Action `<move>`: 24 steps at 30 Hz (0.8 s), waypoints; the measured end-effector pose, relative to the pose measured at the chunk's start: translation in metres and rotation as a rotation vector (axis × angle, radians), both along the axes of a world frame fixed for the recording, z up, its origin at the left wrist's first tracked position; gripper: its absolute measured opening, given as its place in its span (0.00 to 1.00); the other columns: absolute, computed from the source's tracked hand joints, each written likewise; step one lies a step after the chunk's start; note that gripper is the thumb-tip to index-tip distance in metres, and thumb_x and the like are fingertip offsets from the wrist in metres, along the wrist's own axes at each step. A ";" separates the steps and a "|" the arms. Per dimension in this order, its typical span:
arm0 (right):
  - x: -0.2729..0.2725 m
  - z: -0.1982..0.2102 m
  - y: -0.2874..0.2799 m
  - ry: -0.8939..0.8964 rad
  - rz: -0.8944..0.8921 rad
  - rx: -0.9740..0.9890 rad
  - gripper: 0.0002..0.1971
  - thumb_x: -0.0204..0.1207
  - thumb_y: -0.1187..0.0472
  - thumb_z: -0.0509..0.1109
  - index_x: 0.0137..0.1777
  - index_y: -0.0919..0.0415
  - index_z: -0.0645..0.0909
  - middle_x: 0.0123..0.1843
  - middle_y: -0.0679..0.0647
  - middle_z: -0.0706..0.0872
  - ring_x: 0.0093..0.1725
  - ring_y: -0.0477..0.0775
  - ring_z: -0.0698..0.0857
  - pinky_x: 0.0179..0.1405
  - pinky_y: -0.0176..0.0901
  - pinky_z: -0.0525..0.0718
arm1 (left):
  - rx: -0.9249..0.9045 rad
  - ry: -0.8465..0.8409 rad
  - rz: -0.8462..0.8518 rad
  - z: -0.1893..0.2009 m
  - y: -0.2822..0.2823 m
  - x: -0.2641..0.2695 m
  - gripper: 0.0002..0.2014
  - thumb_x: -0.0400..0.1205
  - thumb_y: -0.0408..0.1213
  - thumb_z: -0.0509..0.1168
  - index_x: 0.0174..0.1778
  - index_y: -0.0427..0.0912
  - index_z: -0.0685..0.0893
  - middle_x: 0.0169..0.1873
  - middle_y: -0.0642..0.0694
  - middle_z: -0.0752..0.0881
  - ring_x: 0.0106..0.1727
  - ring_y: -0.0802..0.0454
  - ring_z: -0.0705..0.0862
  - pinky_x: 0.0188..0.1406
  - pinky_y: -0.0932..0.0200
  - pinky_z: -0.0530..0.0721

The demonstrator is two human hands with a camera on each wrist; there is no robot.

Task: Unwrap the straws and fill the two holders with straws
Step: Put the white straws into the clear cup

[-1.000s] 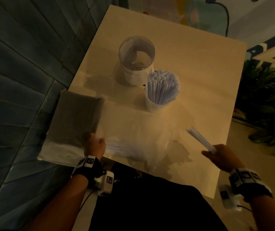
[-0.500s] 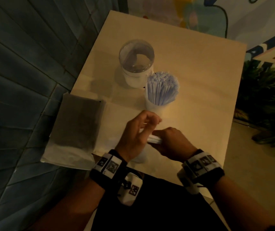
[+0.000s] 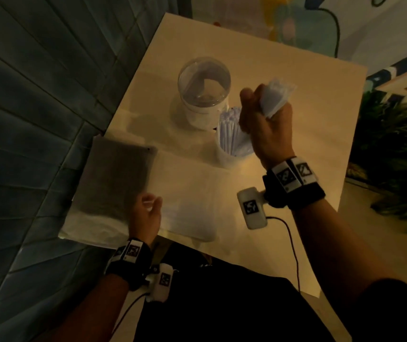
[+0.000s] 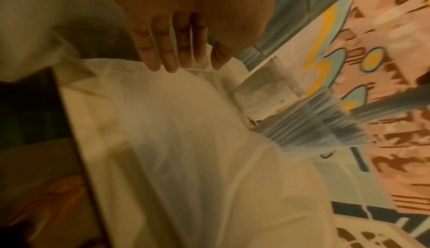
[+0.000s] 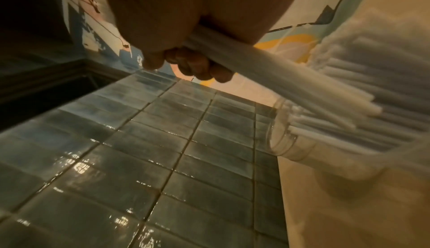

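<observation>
My right hand (image 3: 266,119) was raised over the worktop (image 3: 296,107), fingers curled tight round a small bundle of straws (image 3: 275,97). In the right wrist view the fingers (image 5: 197,66) wrapped the bundle, and its lower ends reached down to the rim of the near holder (image 5: 282,141). I could not tell whether those ends were already inside it. The near holder (image 3: 229,154) stood at the centre of the worktop, packed with upright straws (image 3: 232,129) that fanned outward at the top.

The second holder (image 3: 203,95), a clear cup with a white lower band, stood at 11 o'clock from the first, just beside it. It held no straws that I could see.

My left hand (image 3: 147,214) sat at the 7 o'clock edge of the worktop, on the clear plastic wrapper (image 3: 192,201) spread there. In the left wrist view its fingers (image 4: 167,49) lay nearly straight, tips down on the film (image 4: 186,141), the thumb close by. Whether thumb and fingers pinched the film, I could not tell; blur was heavy in that view.

A dark flat sheet (image 3: 116,178) lay at 9 o'clock of the left hand, overhanging the worktop edge. A tiled wall (image 3: 37,119) ran along the worktop's 9 o'clock side.
</observation>
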State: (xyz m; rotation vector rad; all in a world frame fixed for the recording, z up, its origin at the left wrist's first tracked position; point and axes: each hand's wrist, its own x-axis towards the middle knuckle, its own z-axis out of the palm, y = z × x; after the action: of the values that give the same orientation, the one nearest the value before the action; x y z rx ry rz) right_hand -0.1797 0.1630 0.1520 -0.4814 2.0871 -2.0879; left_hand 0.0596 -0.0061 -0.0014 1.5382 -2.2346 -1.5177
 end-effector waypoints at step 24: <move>0.027 -0.071 0.125 -0.071 -0.211 0.470 0.21 0.88 0.55 0.60 0.35 0.66 0.77 0.29 0.63 0.83 0.28 0.57 0.81 0.35 0.47 0.77 | 0.027 -0.410 -0.135 -0.047 -0.015 0.009 0.24 0.82 0.37 0.66 0.74 0.34 0.75 0.70 0.31 0.79 0.68 0.30 0.79 0.68 0.39 0.78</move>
State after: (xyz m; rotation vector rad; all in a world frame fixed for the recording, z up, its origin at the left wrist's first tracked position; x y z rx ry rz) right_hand -0.1531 0.2878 0.0809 -0.1234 2.5647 -1.5859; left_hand 0.0685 -0.0216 -0.0485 1.8895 -2.5856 -1.3665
